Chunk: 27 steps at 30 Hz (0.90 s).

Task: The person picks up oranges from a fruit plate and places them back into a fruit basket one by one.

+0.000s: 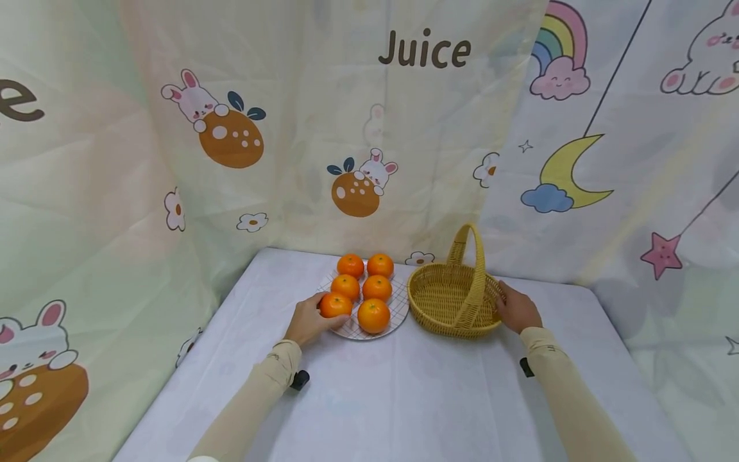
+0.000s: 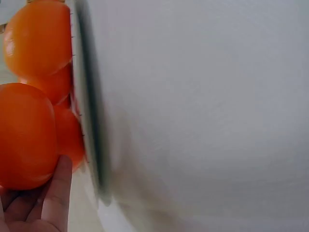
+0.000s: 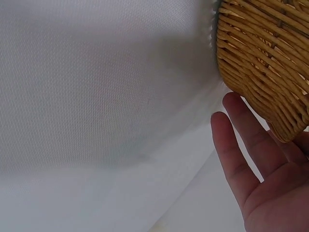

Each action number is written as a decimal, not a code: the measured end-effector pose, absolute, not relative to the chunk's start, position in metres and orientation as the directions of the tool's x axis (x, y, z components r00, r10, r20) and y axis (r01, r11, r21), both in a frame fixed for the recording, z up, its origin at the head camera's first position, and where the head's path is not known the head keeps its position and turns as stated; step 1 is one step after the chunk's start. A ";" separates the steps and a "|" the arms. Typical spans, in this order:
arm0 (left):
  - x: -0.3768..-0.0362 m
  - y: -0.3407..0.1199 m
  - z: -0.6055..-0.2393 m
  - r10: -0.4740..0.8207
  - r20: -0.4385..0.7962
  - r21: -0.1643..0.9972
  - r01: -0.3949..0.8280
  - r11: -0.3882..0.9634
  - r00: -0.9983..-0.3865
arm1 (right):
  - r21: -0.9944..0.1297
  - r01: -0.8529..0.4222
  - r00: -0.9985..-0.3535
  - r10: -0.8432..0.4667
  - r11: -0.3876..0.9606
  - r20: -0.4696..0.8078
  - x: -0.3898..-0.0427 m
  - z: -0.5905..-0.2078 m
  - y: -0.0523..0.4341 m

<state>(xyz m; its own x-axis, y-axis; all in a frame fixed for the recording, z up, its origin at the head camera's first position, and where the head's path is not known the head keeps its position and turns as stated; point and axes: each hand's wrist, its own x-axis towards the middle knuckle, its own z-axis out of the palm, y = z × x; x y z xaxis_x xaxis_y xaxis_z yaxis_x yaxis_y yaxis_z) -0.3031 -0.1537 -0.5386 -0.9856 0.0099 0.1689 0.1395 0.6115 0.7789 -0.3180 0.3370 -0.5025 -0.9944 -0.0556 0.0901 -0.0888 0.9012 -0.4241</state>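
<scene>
My left hand (image 1: pixel 308 319) grips an orange (image 1: pixel 335 306) at the front left of a round plate (image 1: pixel 348 332) with a grid pattern. In the left wrist view the held orange (image 2: pixel 26 137) fills the left edge, with fingers (image 2: pixel 57 195) curved around its lower side. Several more oranges (image 1: pixel 373 316) sit on the plate in rows. To the right, my right hand (image 1: pixel 518 309) holds the right rim of a yellow woven basket (image 1: pixel 430 317) with an arched handle. Two fingers (image 3: pixel 231 159) stretch along the outside of the basket wall in the right wrist view.
A white cloth covers the table (image 1: pixel 398 398). Printed curtains (image 1: pixel 312 192) with rabbits and flowers hang behind it and along both sides. The basket stands close beside the plate, its handle (image 1: pixel 478 269) rising above the rim.
</scene>
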 end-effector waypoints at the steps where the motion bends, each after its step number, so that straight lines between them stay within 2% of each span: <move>1: -0.304 -0.154 -0.536 0.008 0.169 0.782 0.139 0.607 -0.986 | -0.423 -0.087 -0.994 -0.052 0.902 0.094 -0.318 -0.502 0.337; 8: -0.309 -0.146 -0.518 0.025 0.147 0.793 0.133 0.595 -0.989 | -0.415 -0.081 -0.994 -0.040 0.906 0.106 -0.319 -0.501 0.338; 12: -0.314 -0.135 -0.508 0.040 0.178 0.806 0.169 0.568 -0.983 | -0.415 -0.076 -0.994 -0.039 0.906 0.098 -0.320 -0.501 0.338; 27: -0.332 -0.065 -0.474 0.185 0.221 0.798 0.287 0.530 -0.958 | -0.435 -0.054 -0.995 -0.014 0.899 0.094 -0.322 -0.513 0.340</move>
